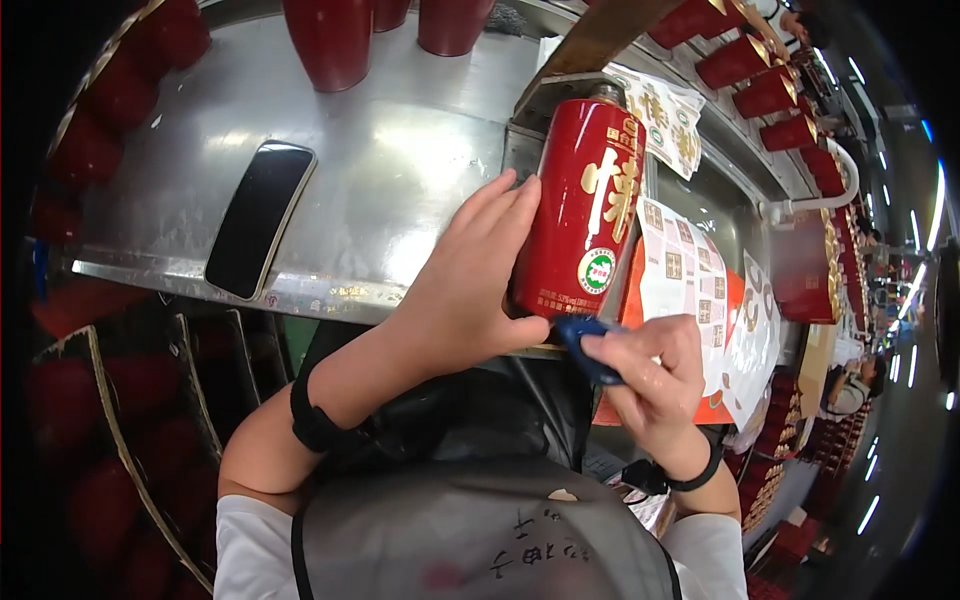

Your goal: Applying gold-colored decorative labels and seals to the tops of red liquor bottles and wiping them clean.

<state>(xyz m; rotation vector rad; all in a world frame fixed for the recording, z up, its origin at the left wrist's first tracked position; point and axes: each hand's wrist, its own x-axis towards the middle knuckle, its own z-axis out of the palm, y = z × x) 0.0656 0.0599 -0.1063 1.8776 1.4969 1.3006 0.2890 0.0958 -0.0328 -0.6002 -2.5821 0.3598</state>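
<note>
A red bottle (580, 205) with gold characters and a round green-and-white label lies on the metal worktable, its neck pointing away from me. My left hand (475, 270) rests along the bottle's left side, fingers stretched out and thumb spread near the base. In my right hand (652, 375), closed fingers pinch a small dark blue flat piece (588, 348) right by the bottle's base. Whether that piece is a scraper or a folded cloth, I cannot tell.
Left on the table (400, 240) lies a black-screened phone (260, 220). Red bottles (330, 40) stand at the far edge. Sheets of printed stickers (685, 290) lie right of the bottle, over an orange-red sheet (632, 310). Rows of red bottles (735, 62) line the right, beside a white curved pipe (848, 170).
</note>
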